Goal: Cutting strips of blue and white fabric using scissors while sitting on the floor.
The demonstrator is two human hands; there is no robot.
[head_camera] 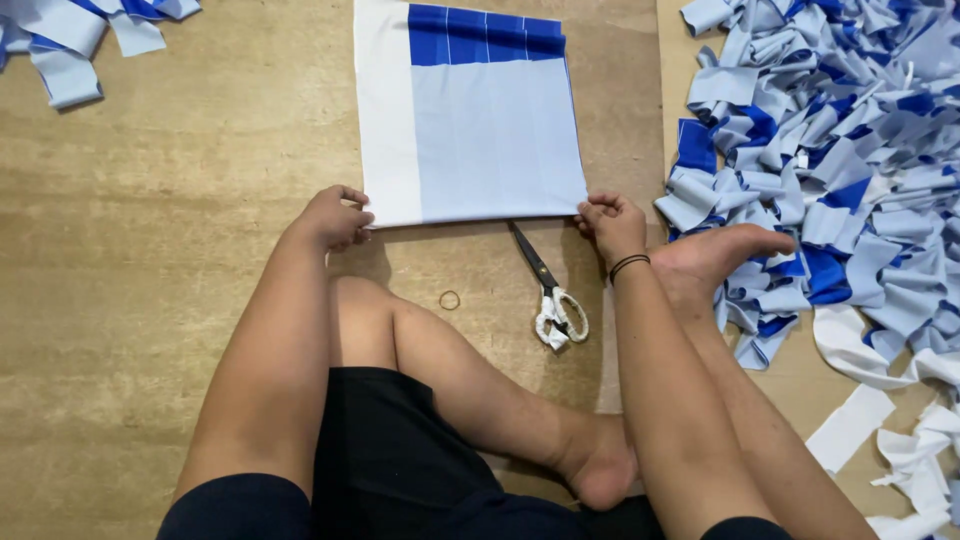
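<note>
Fingers, left hand [333, 217]: curled and pinched on the near left corner of the folded cloth [470, 120]. Fingers, right hand [612, 225]: curled and pinched on the near right corner of the same cloth.

Folded cloth: white, pale blue and dark blue panels, flat on the brown floor [150, 300], stretching far from both hands; its near edge spans between the fingers.

Scissors [548, 290]: on the floor just near that edge, closed, untouched.

Strip pile [850, 150]: heaped at right.

Risk, judged: uneven pull at either corner may skew the layers; the foot [715, 258] beside the pile may drag strips.
</note>
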